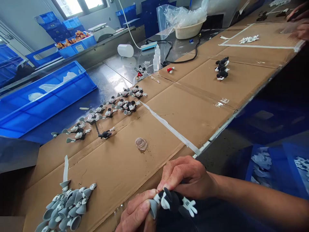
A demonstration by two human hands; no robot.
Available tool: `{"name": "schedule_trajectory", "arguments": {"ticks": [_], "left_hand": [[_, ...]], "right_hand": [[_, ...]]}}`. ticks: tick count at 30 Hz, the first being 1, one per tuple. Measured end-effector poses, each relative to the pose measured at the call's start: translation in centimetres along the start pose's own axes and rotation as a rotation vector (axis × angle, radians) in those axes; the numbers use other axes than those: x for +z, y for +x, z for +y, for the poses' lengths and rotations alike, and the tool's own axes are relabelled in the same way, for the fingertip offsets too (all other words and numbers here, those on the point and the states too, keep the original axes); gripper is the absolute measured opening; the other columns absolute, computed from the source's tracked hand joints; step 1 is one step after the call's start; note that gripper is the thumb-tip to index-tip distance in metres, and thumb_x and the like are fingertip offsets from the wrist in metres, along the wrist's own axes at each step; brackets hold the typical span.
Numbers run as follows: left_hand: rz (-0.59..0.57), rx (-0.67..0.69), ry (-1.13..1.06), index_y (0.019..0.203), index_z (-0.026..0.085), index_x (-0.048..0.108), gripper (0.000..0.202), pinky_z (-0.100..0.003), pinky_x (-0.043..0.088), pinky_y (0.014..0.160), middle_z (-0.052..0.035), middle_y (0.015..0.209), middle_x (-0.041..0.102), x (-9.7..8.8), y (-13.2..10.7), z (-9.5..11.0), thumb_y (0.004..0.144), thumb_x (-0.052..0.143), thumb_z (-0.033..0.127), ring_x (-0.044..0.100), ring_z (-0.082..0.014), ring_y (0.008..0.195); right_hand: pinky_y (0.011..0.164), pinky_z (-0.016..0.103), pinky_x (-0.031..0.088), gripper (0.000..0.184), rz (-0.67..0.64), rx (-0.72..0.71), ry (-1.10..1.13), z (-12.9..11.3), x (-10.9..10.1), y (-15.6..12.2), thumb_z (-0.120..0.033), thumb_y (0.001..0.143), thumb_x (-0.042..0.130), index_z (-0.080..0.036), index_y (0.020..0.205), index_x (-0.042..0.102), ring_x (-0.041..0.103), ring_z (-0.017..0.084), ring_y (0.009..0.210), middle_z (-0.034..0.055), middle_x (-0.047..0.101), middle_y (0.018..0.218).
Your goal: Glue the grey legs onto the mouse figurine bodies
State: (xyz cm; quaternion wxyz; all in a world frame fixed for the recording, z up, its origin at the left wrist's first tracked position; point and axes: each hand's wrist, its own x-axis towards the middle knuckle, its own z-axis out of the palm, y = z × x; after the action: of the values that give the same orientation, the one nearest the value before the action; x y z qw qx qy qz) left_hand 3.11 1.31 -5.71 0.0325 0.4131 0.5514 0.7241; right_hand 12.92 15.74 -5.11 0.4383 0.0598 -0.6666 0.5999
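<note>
A black-and-white cartoon mouse figure (170, 201) with a white gloved hand and a grey cone-shaped end is pinched between my two hands, low in the view. My left hand (136, 212) grips the grey end, and my right hand (184, 178) presses on top of the figure. Left of them, a heap of similar grey-ended figures (66, 206) lies on the brown cardboard work surface (116, 170). A small clear plastic ring or cup (141, 144) stands between my hands and a loose row of figures (108, 109).
Farther along the cardboard are several dark figures (222, 68), a red piece (170, 70) and a finished mouse figure (140, 72). A co-worker's hands (298, 25) are at top right. Blue crates (48, 100), a white bottle (156, 58) and a basket (189, 29) stand beyond.
</note>
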Motion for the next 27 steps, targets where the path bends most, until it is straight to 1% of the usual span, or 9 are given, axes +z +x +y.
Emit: {"name": "schedule_trajectory", "arguments": {"ticks": [6,9,12,14,17,20,24,25,27], "left_hand": [[-0.011,0.038,-0.017,0.110,0.029,0.076,0.018,-0.016,0.058,0.083,0.0025,0.101,0.080,-0.1,0.3,-0.4,0.093,0.072,0.027,0.075,-0.0096,0.089],[-0.108,0.169,-0.008,0.115,0.024,0.074,0.023,-0.019,0.061,0.077,-0.0026,0.103,0.081,-1.0,0.6,-1.1,0.092,0.073,0.023,0.078,-0.0136,0.088],[-0.149,0.219,0.016,0.117,0.023,0.074,0.026,-0.020,0.062,0.076,-0.0043,0.104,0.081,-1.7,0.8,-1.8,0.091,0.074,0.022,0.078,-0.0155,0.088],[-0.115,0.194,0.033,0.116,0.024,0.075,0.026,-0.020,0.063,0.075,-0.0037,0.104,0.081,-1.9,0.8,-1.9,0.090,0.074,0.021,0.078,-0.0155,0.087],[-0.141,0.199,0.027,0.115,0.024,0.075,0.025,-0.021,0.063,0.071,-0.0044,0.103,0.081,-1.8,0.7,-1.7,0.090,0.074,0.021,0.079,-0.0166,0.085],[-0.092,0.144,0.015,0.114,0.025,0.075,0.023,-0.021,0.063,0.072,-0.0025,0.103,0.081,-1.5,0.6,-1.4,0.091,0.074,0.023,0.078,-0.0152,0.086],[-0.133,0.207,0.020,0.115,0.021,0.073,0.024,-0.021,0.062,0.074,-0.0034,0.104,0.081,-1.0,0.7,-1.0,0.091,0.073,0.021,0.078,-0.0147,0.088],[-0.119,0.194,0.020,0.114,0.022,0.073,0.023,-0.020,0.062,0.076,-0.0022,0.104,0.081,-0.7,0.7,-0.9,0.092,0.073,0.022,0.077,-0.0135,0.088],[-0.032,0.110,0.013,0.111,0.025,0.074,0.018,-0.017,0.060,0.080,0.0013,0.102,0.080,-0.2,0.6,-0.5,0.092,0.073,0.024,0.076,-0.0106,0.089]], "right_hand": [[0.072,0.021,0.065,0.008,-0.022,0.011,-0.019,-0.1,-0.1,-0.2,-0.008,0.090,0.071,-0.014,0.085,0.071,0.079,0.015,0.079,0.0107,0.080,0.084],[0.072,0.021,0.064,0.008,-0.018,0.009,-0.020,-0.2,-0.1,-0.2,-0.008,0.090,0.071,-0.014,0.085,0.071,0.079,0.015,0.079,0.0111,0.080,0.084],[0.072,0.021,0.064,0.010,-0.017,0.002,-0.011,-0.1,-0.1,-0.1,-0.005,0.088,0.071,-0.014,0.086,0.072,0.079,0.015,0.079,0.0111,0.080,0.085],[0.073,0.021,0.064,0.011,-0.018,0.003,-0.007,-0.1,-0.1,-0.1,-0.004,0.087,0.071,-0.015,0.087,0.072,0.079,0.015,0.079,0.0103,0.080,0.085],[0.072,0.021,0.064,0.013,-0.011,0.008,-0.002,-0.2,-0.1,0.0,-0.002,0.086,0.072,-0.015,0.087,0.072,0.079,0.016,0.078,0.0099,0.080,0.084],[0.072,0.021,0.064,0.014,-0.014,0.008,-0.005,-0.2,-0.1,0.0,-0.002,0.086,0.072,-0.015,0.087,0.072,0.079,0.016,0.078,0.0103,0.080,0.085],[0.073,0.021,0.064,0.014,-0.018,-0.001,-0.007,-0.1,-0.1,0.1,-0.001,0.086,0.071,-0.015,0.088,0.072,0.079,0.016,0.079,0.0102,0.080,0.085],[0.073,0.021,0.064,0.015,-0.018,-0.002,-0.005,0.0,-0.1,0.1,0.000,0.085,0.071,-0.015,0.089,0.072,0.079,0.016,0.079,0.0102,0.080,0.085],[0.074,0.021,0.064,0.016,-0.026,-0.004,-0.007,0.0,-0.2,0.1,0.000,0.085,0.071,-0.015,0.089,0.072,0.079,0.016,0.080,0.0100,0.080,0.085]]}}
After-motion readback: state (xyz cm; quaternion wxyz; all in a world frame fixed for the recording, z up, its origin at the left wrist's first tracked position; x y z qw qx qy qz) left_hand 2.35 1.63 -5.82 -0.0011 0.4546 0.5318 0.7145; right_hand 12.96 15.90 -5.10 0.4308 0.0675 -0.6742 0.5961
